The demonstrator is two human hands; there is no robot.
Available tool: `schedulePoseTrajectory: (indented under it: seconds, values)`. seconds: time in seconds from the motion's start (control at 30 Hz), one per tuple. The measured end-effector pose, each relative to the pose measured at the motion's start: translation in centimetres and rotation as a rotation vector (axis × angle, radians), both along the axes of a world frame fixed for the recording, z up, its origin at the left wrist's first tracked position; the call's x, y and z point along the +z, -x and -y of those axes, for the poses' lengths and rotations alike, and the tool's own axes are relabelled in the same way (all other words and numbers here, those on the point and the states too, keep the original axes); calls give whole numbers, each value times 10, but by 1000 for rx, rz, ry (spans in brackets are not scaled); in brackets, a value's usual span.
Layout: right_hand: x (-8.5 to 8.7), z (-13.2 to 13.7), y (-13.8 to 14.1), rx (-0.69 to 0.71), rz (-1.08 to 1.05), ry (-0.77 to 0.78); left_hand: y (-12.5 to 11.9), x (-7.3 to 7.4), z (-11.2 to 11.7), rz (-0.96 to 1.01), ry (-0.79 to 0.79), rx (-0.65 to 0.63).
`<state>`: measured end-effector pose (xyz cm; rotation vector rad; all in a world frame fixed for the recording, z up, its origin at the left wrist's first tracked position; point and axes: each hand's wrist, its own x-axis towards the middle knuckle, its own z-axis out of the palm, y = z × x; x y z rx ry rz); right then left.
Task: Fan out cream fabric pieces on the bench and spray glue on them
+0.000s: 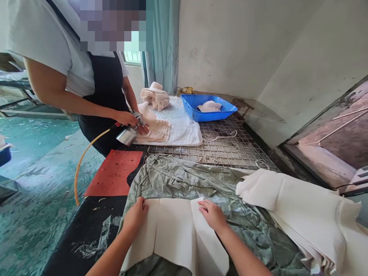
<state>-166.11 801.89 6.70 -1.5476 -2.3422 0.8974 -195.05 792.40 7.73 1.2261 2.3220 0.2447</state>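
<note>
In front of me a cream fabric piece [174,226] with upright crease lines lies over the crumpled grey-green cloth. My left hand [136,214] is closed on its upper left edge, thumb and fingers pinching the material. At the upper right corner, my right hand [212,214] pinches a narrow flap that is folded over. The lower edge of the piece hangs loose toward me in uneven points. To the right, a thick stack of similar cream pieces [304,211] rests on the same cloth [184,176].
Across the table a co-worker [106,84] holds a spray gun [128,135] with a yellow hose [83,161] over fanned cream pieces [156,130]. A blue basin [191,111] stands on wire mesh [230,147]. A red sheet [115,174] lies at the left edge.
</note>
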Motion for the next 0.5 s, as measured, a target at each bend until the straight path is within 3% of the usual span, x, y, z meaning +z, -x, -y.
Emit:
schedulePoseTrajectory:
  seconds: [0.3, 0.4, 0.5]
  values:
    - [0, -1, 8, 44, 25, -73, 6, -5, 4, 2, -68, 44]
    - [0, 0, 4, 29, -59, -99, 7, -5, 4, 36, -115, 90]
    - [11, 8, -3, 33, -193, -101, 8, 0, 11, 106, -173, 147]
